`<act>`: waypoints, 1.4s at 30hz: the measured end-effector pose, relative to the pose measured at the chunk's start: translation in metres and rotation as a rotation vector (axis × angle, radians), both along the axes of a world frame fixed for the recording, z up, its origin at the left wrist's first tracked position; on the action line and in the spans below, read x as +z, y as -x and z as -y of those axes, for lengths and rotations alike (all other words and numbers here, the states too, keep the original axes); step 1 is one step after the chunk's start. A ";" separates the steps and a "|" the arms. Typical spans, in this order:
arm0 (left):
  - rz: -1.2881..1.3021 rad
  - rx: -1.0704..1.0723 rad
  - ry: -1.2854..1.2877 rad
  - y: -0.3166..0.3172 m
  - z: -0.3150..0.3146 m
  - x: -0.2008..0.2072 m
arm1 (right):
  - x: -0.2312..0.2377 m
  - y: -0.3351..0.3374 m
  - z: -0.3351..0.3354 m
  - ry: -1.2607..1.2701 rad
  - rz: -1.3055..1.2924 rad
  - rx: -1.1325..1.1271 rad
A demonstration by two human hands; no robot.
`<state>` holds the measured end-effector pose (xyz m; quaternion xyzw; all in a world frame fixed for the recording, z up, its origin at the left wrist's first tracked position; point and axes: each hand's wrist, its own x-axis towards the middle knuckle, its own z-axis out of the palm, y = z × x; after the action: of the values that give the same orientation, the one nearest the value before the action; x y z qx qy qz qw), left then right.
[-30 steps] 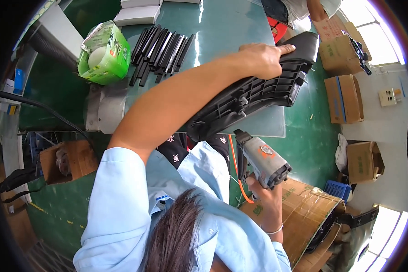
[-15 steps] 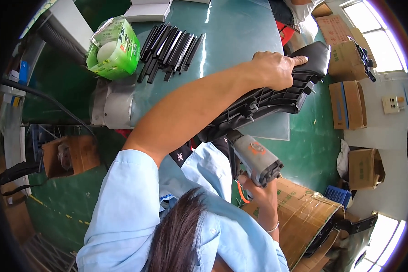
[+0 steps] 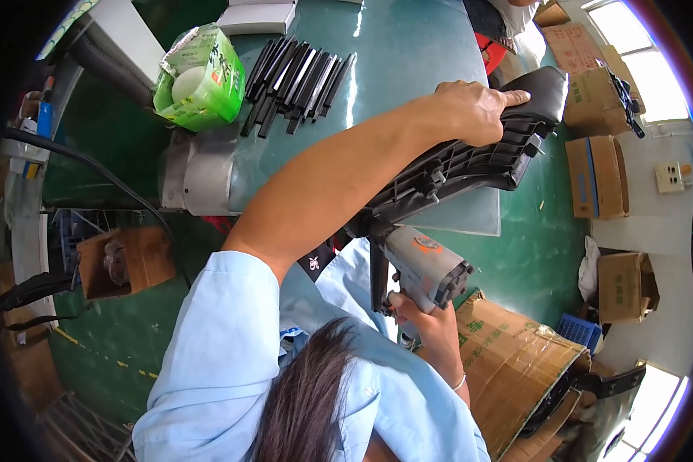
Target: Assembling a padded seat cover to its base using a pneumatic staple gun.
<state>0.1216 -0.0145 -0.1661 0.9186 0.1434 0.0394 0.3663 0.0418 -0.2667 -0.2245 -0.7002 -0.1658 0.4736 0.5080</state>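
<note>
My left arm reaches across to a long black plastic panel [image 3: 477,171] with a ribbed underside and a smooth, soft-looking black cover at its far end. My left hand [image 3: 473,114] grips that far end, thumb side on the ribs and index finger stretched over the cover. In my right hand [image 3: 431,327] is a grey pneumatic stapler [image 3: 427,262], held by its handle below the panel. Its nose is up against the panel's near end; whether it touches is hard to make out, as my left forearm hides part of the panel there.
A green-topped table [image 3: 408,46] holds a bundle of black strips [image 3: 296,85] and a green carton [image 3: 204,85] with a white roundish item inside. A large cardboard box [image 3: 516,362] stands at lower right, beside a blue basket [image 3: 579,333]. Another person is partly visible at top right.
The stapler and my right hand have shifted a little left relative to the panel. An orange hose seen by the handle is now hidden. My left hand keeps its hold.
</note>
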 end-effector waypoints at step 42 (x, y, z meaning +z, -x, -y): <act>1.199 0.528 0.237 0.107 0.000 -0.023 | 0.003 -0.011 0.010 -0.112 -0.279 -0.016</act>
<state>0.0149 -0.0145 -0.1892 0.6253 0.1383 0.6157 0.4590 0.0524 -0.2765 -0.2219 -0.5995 -0.1141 0.5520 0.5682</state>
